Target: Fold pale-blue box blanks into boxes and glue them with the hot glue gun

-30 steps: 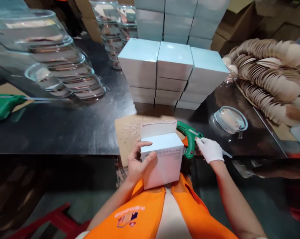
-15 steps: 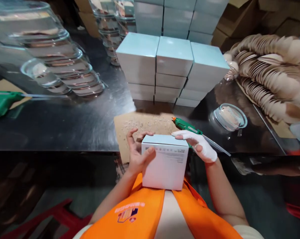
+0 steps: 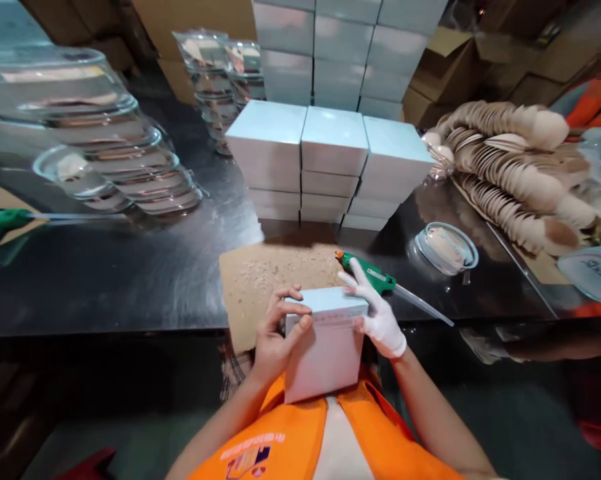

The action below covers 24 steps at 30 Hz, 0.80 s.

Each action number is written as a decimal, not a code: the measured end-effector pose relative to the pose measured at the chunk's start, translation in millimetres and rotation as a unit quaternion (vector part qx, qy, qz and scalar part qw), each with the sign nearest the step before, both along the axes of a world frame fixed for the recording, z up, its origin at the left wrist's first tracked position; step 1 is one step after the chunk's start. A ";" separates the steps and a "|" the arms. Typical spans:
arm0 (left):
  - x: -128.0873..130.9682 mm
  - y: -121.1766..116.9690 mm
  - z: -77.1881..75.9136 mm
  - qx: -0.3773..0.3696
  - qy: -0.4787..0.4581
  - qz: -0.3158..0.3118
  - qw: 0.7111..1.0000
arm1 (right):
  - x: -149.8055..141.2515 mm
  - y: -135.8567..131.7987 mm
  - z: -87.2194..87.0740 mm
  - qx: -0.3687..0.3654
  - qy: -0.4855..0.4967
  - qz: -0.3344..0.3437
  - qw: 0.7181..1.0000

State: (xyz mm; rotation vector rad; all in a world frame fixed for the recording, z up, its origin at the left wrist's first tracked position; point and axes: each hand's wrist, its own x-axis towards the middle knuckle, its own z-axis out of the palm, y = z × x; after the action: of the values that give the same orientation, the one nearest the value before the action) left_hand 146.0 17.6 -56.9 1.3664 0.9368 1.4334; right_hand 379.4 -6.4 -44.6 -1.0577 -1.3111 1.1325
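A white cardboard box (image 3: 325,360) with small print along its upper front is held against my orange apron at the table's edge. My left hand (image 3: 279,333), bare, grips its left side, thumb on the front face and fingers over the top. My right hand (image 3: 378,317), in a white fingertip-less glove, holds the upper right corner, its thumb on the front and some fingers raised and spread. Just beyond that hand lies a green glue gun (image 3: 378,277) with an orange tip and a clear glue stick. Under it is a brown cardboard sheet (image 3: 260,273) with dried bits on it.
Stacked white boxes (image 3: 333,130) stand ahead. Clear round containers (image 3: 145,157) lean in stacks at left, near another green glue gun (image 3: 0,227). At right are a clear container (image 3: 446,248) and rows of thin pale discs (image 3: 525,180). Another person's arm (image 3: 560,347) shows at right.
The box has tilted slightly. My right hand has moved in, its thumb now on the front face, and my left fingers have closed over the top. The camera view has shifted.
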 end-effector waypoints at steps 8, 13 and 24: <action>-6.6 17.6 -0.4 -0.125 -0.136 0.118 0.976 | -22.1 -44.4 -23.7 -0.113 0.008 -0.034 0.993; 12.0 4.5 -0.8 -0.028 -0.095 0.012 0.995 | -21.2 -11.1 14.4 -0.039 -0.006 -0.116 0.993; -35.6 217.7 155.6 0.146 -0.039 0.107 0.983 | 30.0 -19.0 16.5 0.022 -0.091 -0.319 0.943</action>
State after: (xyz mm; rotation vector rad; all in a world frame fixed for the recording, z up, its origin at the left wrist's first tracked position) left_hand 110.5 235.3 98.7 1.4399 0.8667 1.8328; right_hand 409.4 -25.4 -28.1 -1.4414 -1.0042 0.5220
